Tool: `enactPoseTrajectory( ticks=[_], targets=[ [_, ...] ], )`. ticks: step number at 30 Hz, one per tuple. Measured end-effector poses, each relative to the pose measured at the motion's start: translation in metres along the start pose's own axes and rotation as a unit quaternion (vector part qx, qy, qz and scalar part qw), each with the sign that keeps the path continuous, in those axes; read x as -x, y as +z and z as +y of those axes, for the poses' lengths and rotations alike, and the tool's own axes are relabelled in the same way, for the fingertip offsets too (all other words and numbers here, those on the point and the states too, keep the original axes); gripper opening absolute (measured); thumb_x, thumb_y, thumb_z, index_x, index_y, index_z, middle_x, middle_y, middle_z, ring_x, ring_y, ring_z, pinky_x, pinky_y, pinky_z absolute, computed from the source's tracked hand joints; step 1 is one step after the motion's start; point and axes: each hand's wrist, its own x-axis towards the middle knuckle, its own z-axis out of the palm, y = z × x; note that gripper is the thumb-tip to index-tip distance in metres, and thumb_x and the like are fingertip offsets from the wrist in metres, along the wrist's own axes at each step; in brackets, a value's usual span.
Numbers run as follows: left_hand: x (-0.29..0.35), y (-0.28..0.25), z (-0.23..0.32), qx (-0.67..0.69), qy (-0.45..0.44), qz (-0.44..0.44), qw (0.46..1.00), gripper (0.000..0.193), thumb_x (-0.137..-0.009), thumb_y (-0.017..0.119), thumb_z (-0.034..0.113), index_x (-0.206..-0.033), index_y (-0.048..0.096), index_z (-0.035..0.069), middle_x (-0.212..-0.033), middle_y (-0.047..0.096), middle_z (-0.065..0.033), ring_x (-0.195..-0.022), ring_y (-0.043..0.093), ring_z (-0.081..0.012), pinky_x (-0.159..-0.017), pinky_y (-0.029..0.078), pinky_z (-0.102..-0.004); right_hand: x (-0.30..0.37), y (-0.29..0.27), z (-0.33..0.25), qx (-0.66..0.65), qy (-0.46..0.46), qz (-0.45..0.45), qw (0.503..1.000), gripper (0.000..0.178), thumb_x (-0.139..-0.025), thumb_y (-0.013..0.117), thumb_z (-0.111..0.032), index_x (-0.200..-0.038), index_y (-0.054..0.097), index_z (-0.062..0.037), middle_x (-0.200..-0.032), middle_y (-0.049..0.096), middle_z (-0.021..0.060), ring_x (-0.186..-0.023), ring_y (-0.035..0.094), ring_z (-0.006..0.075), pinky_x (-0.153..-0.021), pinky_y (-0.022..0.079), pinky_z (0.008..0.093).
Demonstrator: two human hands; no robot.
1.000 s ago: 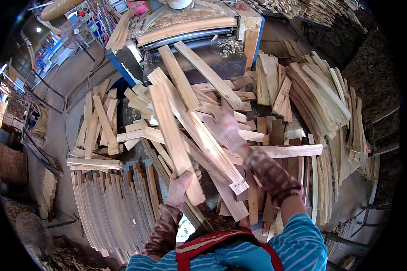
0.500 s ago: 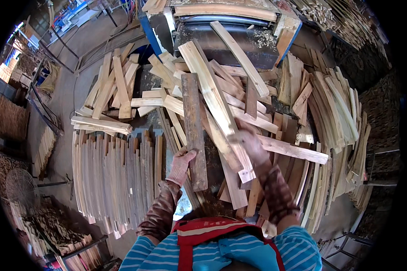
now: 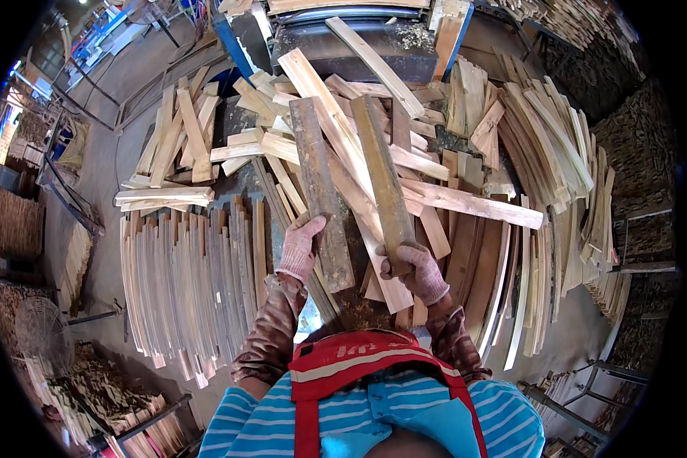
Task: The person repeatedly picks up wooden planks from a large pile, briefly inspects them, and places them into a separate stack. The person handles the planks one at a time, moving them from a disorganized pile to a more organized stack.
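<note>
Before the blue-sided machine (image 3: pixel 313 53), a jumble of loose boards (image 3: pixel 466 204) is heaped crosswise; a slide could be set off, it is judged, if a lower piece were knocked by a swung end. Left of the heap, a close-set row of narrow boards (image 3: pixel 187 282) might be skewed by a stray forearm. Between the two held pieces, a long pale plank (image 3: pixel 328 107) could be snagged and dragged if either were turned sharply.

Over the heap, a grey-brown board (image 3: pixel 318 183) is held at its left edge by the left hand (image 3: pixel 299 248); off-centre grip, twist risked. Just beside, apart, a yellow-brown board (image 3: pixel 378 172) is clasped near its lower end by the right hand (image 3: pixel 414 273); its far end might be let dip. Whether the far ends are supported cannot be told.

Grey-brown face: rough, darkly blotched. Yellow-brown face: duller than the pale plank, faintly scuffed, bordered by a darker edge.
</note>
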Motion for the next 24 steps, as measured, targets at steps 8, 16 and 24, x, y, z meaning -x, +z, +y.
enactPoseTrajectory(
  ticks=[8,16,24],
  targets=[
    [0.022,-0.008,-0.02,-0.028,0.035,-0.022,0.999,0.027,-0.091,0.067,0.002,-0.118,0.069,0.0,-0.105,0.074,-0.0075,-0.089,0.071,-0.0202,-0.08,0.058,-0.0329,0.043,0.007,0.026,-0.033,0.038,-0.034,0.998,0.052,-0.09,0.063,-0.03,-0.125,0.059,0.0088,-0.105,0.067,0.0143,-0.082,0.064,0.0201,-0.072,0.052,0.0378],
    [0.015,-0.014,-0.04,-0.063,0.011,-0.02,0.998,0.028,-0.091,0.065,0.004,-0.118,0.067,-0.001,-0.104,0.074,-0.0104,-0.09,0.072,-0.0256,-0.081,0.06,-0.0389,0.061,0.009,0.039,-0.099,0.036,-0.056,0.993,0.049,-0.09,0.064,-0.022,-0.126,0.057,0.0103,-0.103,0.067,0.0154,-0.084,0.065,0.0229,-0.074,0.055,0.0379],
    [0.026,0.003,-0.038,-0.038,-0.024,-0.002,0.999,0.026,-0.09,0.067,0.004,-0.114,0.068,-0.002,-0.103,0.074,-0.0122,-0.089,0.072,-0.0277,-0.08,0.06,-0.041,0.062,0.012,0.042,-0.139,0.038,-0.041,0.989,0.052,-0.089,0.065,-0.024,-0.132,0.054,0.0035,-0.11,0.068,0.0136,-0.085,0.065,0.0209,-0.073,0.053,0.0388]
  ],
)
